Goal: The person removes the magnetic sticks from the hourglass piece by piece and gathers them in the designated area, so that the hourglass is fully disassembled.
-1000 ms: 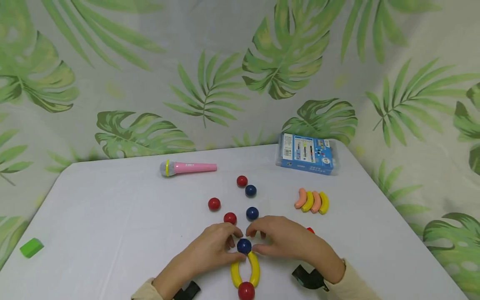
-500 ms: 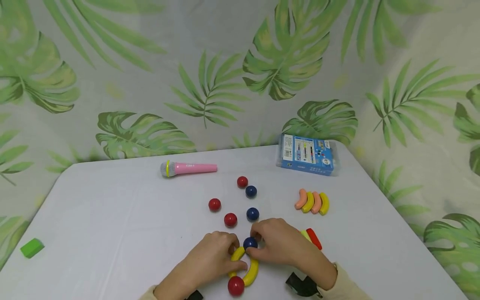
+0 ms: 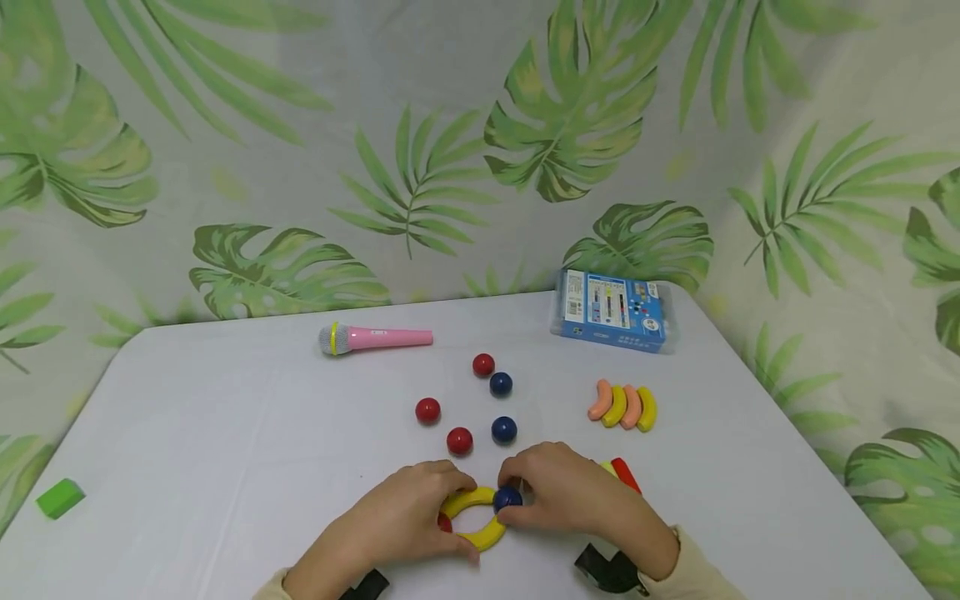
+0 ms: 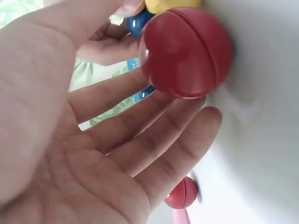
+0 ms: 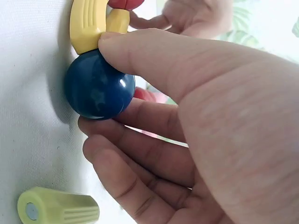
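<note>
Two yellow curved rods (image 3: 470, 497) form a ring on the white table, joined by a red ball at the left end and a blue ball (image 3: 507, 501) at the right. My left hand (image 3: 405, 512) holds the left end, its thumb and fingers around the red ball (image 4: 187, 56), which is mostly hidden in the head view. My right hand (image 3: 558, 487) pinches the blue ball. In the right wrist view its thumb lies where the ball meets a rod, with fingertips behind the ball (image 5: 99, 85).
Red balls (image 3: 460, 441) and blue balls (image 3: 504, 430) lie beyond the hands. Curved pink and yellow rods (image 3: 632, 407) stand to the right. Straight rods (image 3: 626, 474) lie by my right wrist. Further off are a pink microphone (image 3: 386, 337), a blue box (image 3: 611, 310) and a green block (image 3: 61, 498).
The ring has turned from lying front-to-back to lying sideways, its red ball swinging from the near end to the left. My hands have moved onto its two ends.
</note>
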